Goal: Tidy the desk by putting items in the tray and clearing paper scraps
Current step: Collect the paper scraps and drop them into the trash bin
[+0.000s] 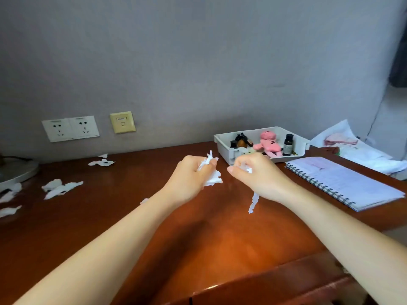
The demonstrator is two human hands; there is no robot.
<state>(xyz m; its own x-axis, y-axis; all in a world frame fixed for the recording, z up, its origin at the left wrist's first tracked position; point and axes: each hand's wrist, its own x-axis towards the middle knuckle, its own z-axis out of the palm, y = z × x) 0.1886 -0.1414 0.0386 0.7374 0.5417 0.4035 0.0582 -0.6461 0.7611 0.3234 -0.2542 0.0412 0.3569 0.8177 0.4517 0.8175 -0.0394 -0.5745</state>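
- Reddish-brown wooden desk (198, 238) set against a grey wall, a person's two bare forearms reaching over its middle.
- Left hand (191, 172) is curled round a crumpled wad of white paper scraps (212, 180); torn edges poke out above and beside the fingers.
- Right hand (257, 175), just beside it, is closed on more paper. A ragged strip (253, 202) dangles from under the palm; whether its tip touches the wood cannot be told.
- Loose scraps (59, 188) lie on the desk well to the left, with a smaller cluster (102, 162) near the wall below the sockets (70, 128).
- White tray (222, 148) sits just behind the right hand and holds a pink plush toy (267, 143) and a dark bottle (288, 145). A spiral notebook (343, 183) lies on the desk near it, to the right.
- Handling, as a judgement: the paper looks featherlight, limp and easily torn, so it needs no force, only a closed fist.
- Flat pieces would probably skid on the glossy wood. They look best lifted by a curled-up edge, or swept together and bunched.
- The hanging strip seems the likeliest piece to drop and would be safer tucked into the fist.
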